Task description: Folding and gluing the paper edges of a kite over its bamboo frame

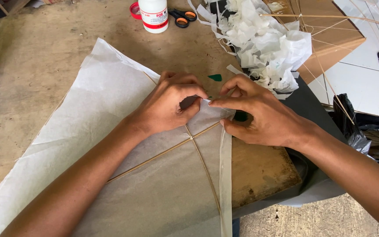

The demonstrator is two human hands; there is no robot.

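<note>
We have both hands on the far edge of the paper (110,131), a thin white sheet stretched over two crossed sticks (192,138) on the board (259,171). Left hand (167,105) is curled, fingers pressing the paper's folded edge down near the sticks' far end. Right hand (264,116) pinches the same edge between thumb and forefinger, just right of the left hand; the fingertips of the two hands nearly touch. A folded strip of the paper runs down the right edge toward us.

Risks, as we judge them:
- Paper looks very thin; pulling the fold too hard from both sides could tear it at the pinch.
- If the fold goes on crooked, the edge may pucker and the sheet sit slack over the sticks.
- Pressing on the stick itself could shift it off the crossing, which appears tied with thread.

Glue bottle (153,15) and scissors (183,16) sit far, well apart from the hands; a heap of scraps (264,44) lies far right.
</note>
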